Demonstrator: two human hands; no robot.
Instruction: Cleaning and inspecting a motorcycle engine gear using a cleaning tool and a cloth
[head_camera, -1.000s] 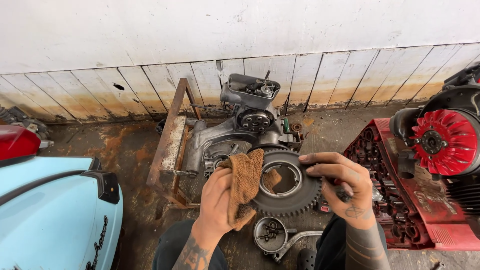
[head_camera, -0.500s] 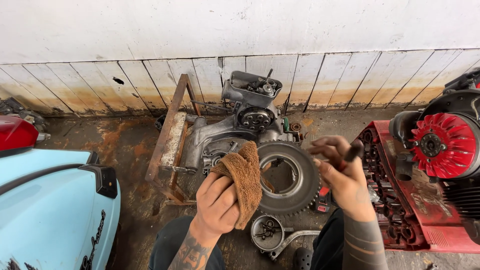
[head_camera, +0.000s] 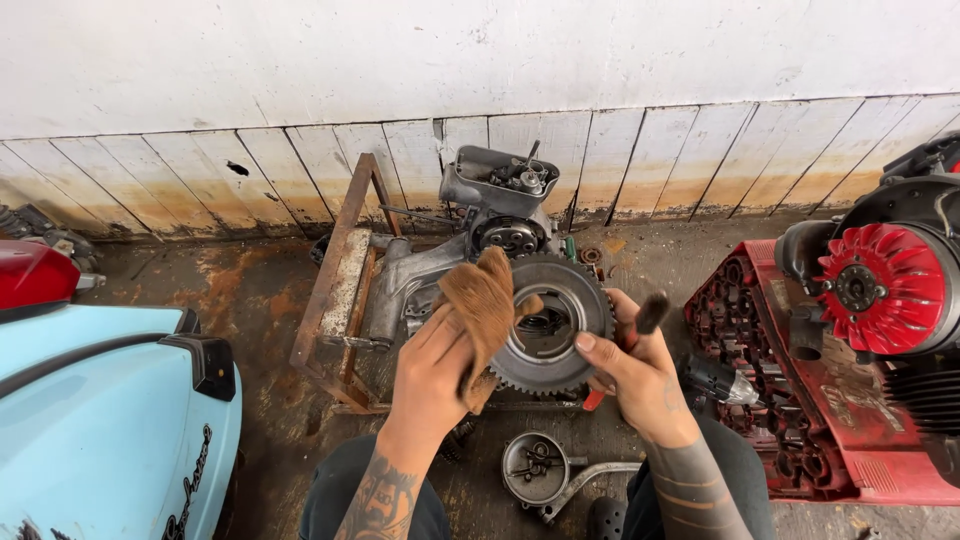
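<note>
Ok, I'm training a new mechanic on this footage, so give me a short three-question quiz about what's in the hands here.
1. True or false: the left hand presses a brown rag on the big gear.
2. What does the right hand hold besides the gear? A) a brush B) a hammer C) a cup
3. What colour is the fan at the right?

Key: 1 true; 2 A; 3 red.

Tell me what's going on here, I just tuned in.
A person is holding a large toothed gear ring up over a stripped engine case on the workshop floor. The left hand presses a brown rag against the ring's rim and inner edge. The right hand steadies the other side while gripping a small brush.
</note>
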